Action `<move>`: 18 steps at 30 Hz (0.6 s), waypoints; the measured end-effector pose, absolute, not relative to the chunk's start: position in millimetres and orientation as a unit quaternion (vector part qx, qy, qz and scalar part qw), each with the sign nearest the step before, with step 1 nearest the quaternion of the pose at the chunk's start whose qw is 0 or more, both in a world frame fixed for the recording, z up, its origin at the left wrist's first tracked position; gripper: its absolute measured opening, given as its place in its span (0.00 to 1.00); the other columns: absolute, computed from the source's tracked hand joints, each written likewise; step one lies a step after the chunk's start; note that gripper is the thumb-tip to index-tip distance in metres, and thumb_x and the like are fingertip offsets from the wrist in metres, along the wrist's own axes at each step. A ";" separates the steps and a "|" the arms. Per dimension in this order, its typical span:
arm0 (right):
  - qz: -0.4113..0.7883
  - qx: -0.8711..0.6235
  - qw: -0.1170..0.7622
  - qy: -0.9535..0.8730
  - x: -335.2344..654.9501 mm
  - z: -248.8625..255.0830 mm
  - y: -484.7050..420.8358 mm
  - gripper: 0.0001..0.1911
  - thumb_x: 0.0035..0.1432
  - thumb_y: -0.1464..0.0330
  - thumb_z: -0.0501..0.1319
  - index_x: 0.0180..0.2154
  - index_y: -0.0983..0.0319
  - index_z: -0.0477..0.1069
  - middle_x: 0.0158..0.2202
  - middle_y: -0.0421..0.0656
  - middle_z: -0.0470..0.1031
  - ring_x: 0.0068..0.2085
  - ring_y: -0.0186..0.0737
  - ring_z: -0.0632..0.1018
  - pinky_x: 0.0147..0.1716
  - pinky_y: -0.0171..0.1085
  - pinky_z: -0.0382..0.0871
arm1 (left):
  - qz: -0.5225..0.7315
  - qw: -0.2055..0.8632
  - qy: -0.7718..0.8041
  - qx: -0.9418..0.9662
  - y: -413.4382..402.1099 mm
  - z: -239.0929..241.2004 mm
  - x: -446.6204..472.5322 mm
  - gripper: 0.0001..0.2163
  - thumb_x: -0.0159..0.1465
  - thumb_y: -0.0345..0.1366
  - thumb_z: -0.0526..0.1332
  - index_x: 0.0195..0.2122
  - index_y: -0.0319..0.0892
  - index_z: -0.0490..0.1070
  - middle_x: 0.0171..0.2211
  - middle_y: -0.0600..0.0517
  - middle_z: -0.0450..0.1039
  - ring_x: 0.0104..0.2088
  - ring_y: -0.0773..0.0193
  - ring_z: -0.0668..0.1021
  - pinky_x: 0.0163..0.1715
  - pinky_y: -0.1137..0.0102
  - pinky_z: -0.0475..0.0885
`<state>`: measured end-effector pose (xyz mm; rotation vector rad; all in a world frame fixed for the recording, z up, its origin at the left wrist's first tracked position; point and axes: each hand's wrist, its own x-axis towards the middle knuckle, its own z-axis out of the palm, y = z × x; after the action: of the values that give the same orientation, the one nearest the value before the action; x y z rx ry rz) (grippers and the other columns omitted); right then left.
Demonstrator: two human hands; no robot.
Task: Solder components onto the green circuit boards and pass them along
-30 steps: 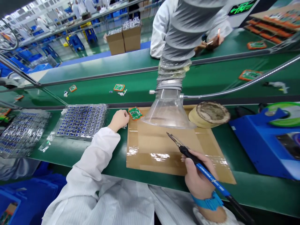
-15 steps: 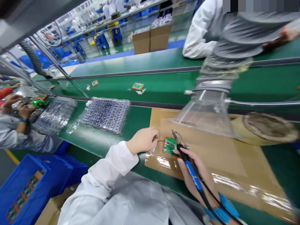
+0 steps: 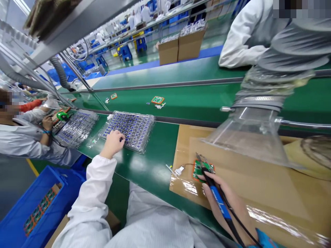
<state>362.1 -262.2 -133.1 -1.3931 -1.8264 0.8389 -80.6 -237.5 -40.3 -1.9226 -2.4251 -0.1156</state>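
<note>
We grip iron (image 3: 217, 197) in right hand (image 3: 236, 204) | left hand (image 3: 113, 143) at tray (image 3: 136, 132), grasp unclear | tip (image 3: 198, 157) drift could scorch board (image 3: 197, 171)

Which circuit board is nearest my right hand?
The board on the cardboard, partly behind your blue tool; boards on the green strip and in the bin lie farther off.

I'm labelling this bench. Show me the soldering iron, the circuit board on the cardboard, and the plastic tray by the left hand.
Soldering iron (image 3: 218, 200): head view, on its blue handle.
Circuit board (image 3: 197, 169): head view, on its green face.
Plastic tray (image 3: 147, 134): head view, on its right-hand rim.
</note>
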 end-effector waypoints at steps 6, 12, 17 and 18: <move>0.330 -0.545 0.374 -0.674 356.0 -124.3 -264.7 0.22 0.65 0.50 0.58 0.57 0.50 0.71 0.48 0.43 0.83 0.48 0.56 0.84 0.51 0.55 0.79 | -0.101 -0.053 -0.754 -0.647 -234.9 -18.6 -71.1 0.05 0.61 0.31 0.62 0.28 0.42 0.75 0.36 0.48 0.78 0.41 0.55 0.77 0.47 0.60 0.71; 0.340 -0.517 0.385 -0.685 356.9 -127.8 -261.8 0.19 0.67 0.56 0.60 0.56 0.54 0.71 0.49 0.45 0.83 0.51 0.52 0.83 0.50 0.50 0.79 | -0.463 -0.240 -0.633 -0.572 -241.8 -39.3 16.7 0.07 0.62 0.39 0.66 0.30 0.42 0.74 0.25 0.54 0.73 0.26 0.66 0.73 0.29 0.70 0.69; 0.321 -0.528 0.413 -0.668 358.1 -129.7 -262.0 0.18 0.66 0.56 0.61 0.55 0.54 0.72 0.46 0.46 0.84 0.48 0.51 0.84 0.50 0.50 0.79 | -0.671 -0.379 -0.478 -0.421 -222.9 -74.3 111.0 0.13 0.58 0.45 0.71 0.26 0.42 0.73 0.32 0.49 0.80 0.41 0.58 0.83 0.45 0.64 0.78; 0.326 -0.532 0.420 -0.659 358.0 -127.7 -262.6 0.18 0.66 0.57 0.61 0.55 0.54 0.72 0.47 0.46 0.84 0.48 0.50 0.84 0.50 0.50 0.79 | -0.654 -0.408 -0.485 -0.412 -220.2 -77.2 123.2 0.14 0.57 0.45 0.72 0.26 0.42 0.74 0.32 0.48 0.81 0.42 0.57 0.83 0.46 0.62 0.78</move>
<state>358.0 -262.6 -127.7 -1.3336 -1.6511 0.8171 123.2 -220.2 -77.2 -1.7988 -2.1166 -2.8546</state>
